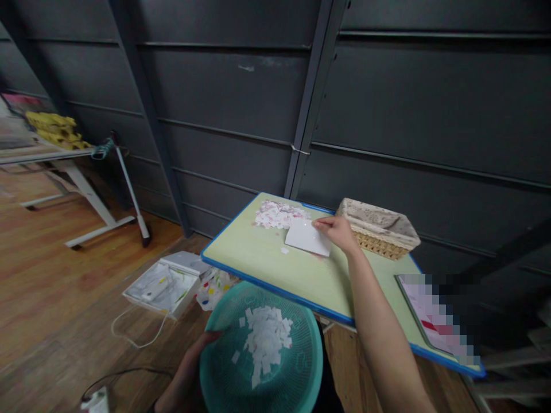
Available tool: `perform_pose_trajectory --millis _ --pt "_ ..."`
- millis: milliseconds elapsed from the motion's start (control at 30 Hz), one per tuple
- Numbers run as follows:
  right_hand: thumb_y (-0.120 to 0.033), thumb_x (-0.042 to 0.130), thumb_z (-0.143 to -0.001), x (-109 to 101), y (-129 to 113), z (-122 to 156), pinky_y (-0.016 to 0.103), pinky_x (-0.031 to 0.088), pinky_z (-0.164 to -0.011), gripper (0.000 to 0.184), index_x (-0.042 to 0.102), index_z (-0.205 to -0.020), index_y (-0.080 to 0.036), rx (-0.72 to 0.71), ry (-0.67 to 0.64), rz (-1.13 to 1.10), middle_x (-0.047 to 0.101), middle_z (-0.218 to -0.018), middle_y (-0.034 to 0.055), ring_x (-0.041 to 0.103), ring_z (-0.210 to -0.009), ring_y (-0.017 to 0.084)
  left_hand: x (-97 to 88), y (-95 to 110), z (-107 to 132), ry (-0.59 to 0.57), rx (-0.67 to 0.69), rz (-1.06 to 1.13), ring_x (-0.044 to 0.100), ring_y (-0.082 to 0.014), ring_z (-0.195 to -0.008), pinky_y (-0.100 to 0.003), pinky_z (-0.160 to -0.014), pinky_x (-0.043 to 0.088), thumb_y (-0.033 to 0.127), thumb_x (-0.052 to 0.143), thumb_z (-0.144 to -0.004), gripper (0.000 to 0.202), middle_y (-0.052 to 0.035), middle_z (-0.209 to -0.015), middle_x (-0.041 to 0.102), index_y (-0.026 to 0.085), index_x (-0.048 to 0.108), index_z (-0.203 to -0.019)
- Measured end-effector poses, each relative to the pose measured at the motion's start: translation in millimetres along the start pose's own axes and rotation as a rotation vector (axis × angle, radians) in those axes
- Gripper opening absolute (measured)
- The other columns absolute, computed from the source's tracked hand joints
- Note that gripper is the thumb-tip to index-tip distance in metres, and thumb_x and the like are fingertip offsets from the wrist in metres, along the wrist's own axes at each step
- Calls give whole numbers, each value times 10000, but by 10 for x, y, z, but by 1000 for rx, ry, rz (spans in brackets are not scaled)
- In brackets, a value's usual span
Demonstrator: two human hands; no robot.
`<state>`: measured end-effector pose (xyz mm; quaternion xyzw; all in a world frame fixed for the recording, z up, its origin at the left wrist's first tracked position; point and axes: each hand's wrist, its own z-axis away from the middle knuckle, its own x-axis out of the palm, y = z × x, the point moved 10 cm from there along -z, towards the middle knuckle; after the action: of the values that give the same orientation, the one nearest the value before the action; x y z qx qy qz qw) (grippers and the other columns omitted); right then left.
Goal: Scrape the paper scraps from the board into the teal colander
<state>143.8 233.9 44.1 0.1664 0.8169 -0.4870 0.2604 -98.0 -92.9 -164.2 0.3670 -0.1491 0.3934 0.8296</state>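
My left hand grips the left rim of a round green plastic colander, with the thumb over the edge and the other fingers hidden below. Inside the colander lies a heap of small white paper pieces. Over the table, my right hand pinches the upper right part of a flat white card. The card's far left edge touches or overlaps a pile of small white and pinkish paper scraps. One loose scrap sits just in front of the card.
The pale green table has a blue edge. A cloth-lined wicker basket stands at its back right, and a tablet-like flat panel lies at the right. On the floor at left are an open white box and cables. Dark metal wall behind.
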Motion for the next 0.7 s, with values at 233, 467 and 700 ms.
perform_pose_trajectory --millis 233,467,700 --pt "-419 652 -741 82 -28 27 362 527 -701 305 814 -804 -169 -5 -80 -23 789 -882 96 712 -818 292 73 -27 47 -23 -31 -4 785 -307 -773 -371 -713 602 267 703 -820 589 -47 -748 832 59 523 -1341" --pt "-381 623 -783 21 -19 4 362 534 -743 297 816 -853 -165 -18 -15 48 790 -907 90 718 -823 285 105 22 88 -23 3 -26 761 -247 -634 -305 -590 564 255 703 -825 604 -34 -616 790 5 504 -1339" --pt "-398 616 -838 24 -72 15 360 525 -715 306 812 -930 -181 -70 1 106 787 -971 88 723 -852 290 110 -23 87 -41 -32 8 783 -274 -728 -334 -660 589 278 715 -823 672 -76 -730 826 4 455 -1379"
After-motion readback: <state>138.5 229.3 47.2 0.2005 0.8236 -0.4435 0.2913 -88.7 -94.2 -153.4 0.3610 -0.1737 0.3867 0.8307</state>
